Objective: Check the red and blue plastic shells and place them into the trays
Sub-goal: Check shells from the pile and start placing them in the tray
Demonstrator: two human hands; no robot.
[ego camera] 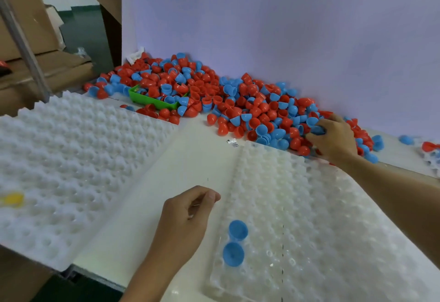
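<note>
A big heap of red and blue plastic shells [238,102] lies along the white back wall. My right hand [333,137] reaches into the heap's right side, its fingers closed around a blue shell [317,129]. My left hand [188,216] hovers loosely curled and holds nothing, beside the left edge of the clear dimpled tray [309,218] at the front right. Two blue shells [235,242] sit in that tray's near left pockets. A second white dimpled tray [71,159] lies to the left.
A green bin [152,102] sits half buried in the heap. A small printed label [232,142] lies on the white table. Something yellow [12,199] rests on the left tray. Cardboard boxes [28,28] stand at the far left. A few shells [428,147] lie at the right edge.
</note>
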